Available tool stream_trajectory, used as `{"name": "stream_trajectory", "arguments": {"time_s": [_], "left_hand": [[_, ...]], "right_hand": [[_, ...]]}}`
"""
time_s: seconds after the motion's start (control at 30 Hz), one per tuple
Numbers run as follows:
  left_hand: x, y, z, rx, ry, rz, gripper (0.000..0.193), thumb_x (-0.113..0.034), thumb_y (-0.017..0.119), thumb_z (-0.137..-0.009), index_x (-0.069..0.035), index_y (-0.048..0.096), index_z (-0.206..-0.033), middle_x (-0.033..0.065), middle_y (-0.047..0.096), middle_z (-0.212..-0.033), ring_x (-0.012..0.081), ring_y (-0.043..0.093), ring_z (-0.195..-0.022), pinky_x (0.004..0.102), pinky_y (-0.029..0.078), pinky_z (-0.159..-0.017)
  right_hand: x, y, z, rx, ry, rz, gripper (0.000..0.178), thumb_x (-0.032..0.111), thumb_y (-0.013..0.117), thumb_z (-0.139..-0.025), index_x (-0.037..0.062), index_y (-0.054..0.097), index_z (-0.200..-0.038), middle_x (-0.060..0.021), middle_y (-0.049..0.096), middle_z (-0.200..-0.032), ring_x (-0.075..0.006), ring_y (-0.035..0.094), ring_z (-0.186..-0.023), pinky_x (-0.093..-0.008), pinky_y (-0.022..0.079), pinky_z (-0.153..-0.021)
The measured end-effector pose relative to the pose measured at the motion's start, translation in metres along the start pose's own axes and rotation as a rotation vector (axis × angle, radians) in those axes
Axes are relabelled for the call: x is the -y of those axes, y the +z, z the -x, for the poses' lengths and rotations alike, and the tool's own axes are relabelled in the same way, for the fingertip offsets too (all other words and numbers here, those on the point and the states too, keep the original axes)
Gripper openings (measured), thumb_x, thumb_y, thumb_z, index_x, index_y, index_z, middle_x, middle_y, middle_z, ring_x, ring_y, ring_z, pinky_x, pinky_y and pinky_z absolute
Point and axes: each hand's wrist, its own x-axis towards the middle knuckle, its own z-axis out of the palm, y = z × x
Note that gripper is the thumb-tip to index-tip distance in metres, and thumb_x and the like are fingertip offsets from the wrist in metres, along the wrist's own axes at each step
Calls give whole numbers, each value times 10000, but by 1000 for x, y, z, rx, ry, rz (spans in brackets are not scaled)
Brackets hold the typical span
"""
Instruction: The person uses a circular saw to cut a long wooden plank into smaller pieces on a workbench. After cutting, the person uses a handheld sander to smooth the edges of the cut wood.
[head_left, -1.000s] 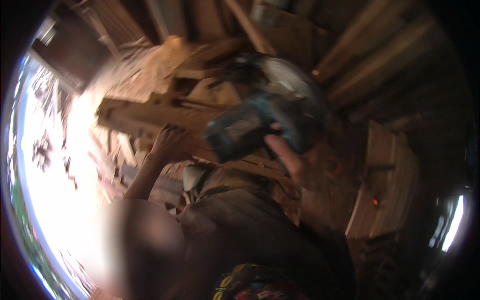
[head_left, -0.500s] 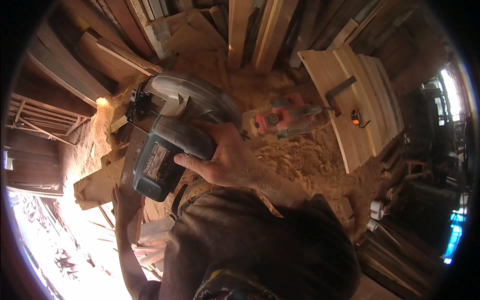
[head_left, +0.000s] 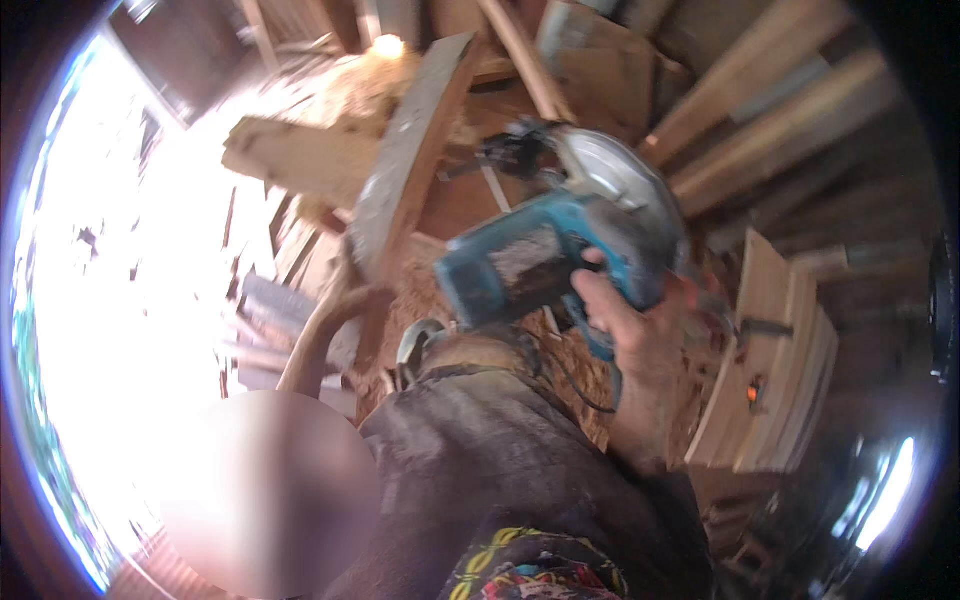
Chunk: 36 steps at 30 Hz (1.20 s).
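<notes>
R hand (head_left: 640, 335) is gripping the handle of the saw (head_left: 515, 260), fingers and thumb wrapping round it. Saw is sitting in front of the wearer's torso, R of the beam (head_left: 420, 150), w/ its blue body pointing L and slightly down, and its round grey guard (head_left: 630, 185) facing up and R in view. Contact btw. saw and anything beneath: can't tell.

L hand (head_left: 358, 295) is touching the lower part of the beam, forearm coming up from below. Fingers are blurring, so can't tell if they're spreading or pressing together on the wood. Beam is running diagonally, far end up and R, near end reaching down toward the wearer's waist.

A pale plank (head_left: 300, 160) is lying L of the beam's upper half; contact w/ it not confirmed. Scrap wood (head_left: 280, 305) is lying in a loose heap near the L hand. Brown sawdust (head_left: 415, 300) is showing btw. beam and saw.

On the R, boards (head_left: 720, 430) are lying side by side, w/ a dark bar (head_left: 768, 328) resting on them and an orange tape measure (head_left: 754, 390) sitting near it. Long timbers (head_left: 780, 90) are standing at upper R, & strong daylight is glaring along the L side
</notes>
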Motion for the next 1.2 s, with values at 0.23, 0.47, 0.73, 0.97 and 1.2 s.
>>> {"name": "stream_trajectory", "arguments": {"time_s": [0.23,0.47,0.73,0.97,1.2], "left_hand": [[-55,28,33,224,-136,805,1091,-301,801,-839,-53,200,-1714,205,531,-1493,288,552,-1352,422,491,-1106],[-60,64,39,68,-54,685,860,-403,688,-1007,-87,285,-1698,230,439,-1629,333,459,-1494,460,408,-1192],[-60,28,51,-123,410,-937,850,-149,744,-902,-261,390,-1667,119,286,-1767,319,174,-1665,520,190,-1336],[-135,74,18,234,633,-1049,564,-214,769,-913,-266,636,-1458,23,548,-1600,235,353,-1577,524,149,-1356],[-152,157,-1,201,729,-626,497,-310,782,-881,-178,719,-1357,41,599,-1529,243,449,-1494,516,162,-1347]], "right_hand": [[-2,-11,4,64,41,-61,208,96,842,-905,3,741,-1061,4,669,-746,-43,550,-576,-231,412,-507],[-2,-43,-7,165,84,7,256,130,860,-906,-14,737,-1078,-20,682,-786,-55,573,-611,-239,439,-531],[-12,-65,-26,222,112,68,289,153,853,-921,-29,726,-1107,-30,691,-845,-53,584,-667,-235,458,-576],[-27,-85,-37,231,68,57,235,137,838,-930,7,726,-1091,6,666,-814,-36,548,-631,-228,426,-549],[-29,-85,-38,203,60,1,233,132,842,-930,8,730,-1092,21,650,-806,-25,516,-627,-225,395,-546]]}}
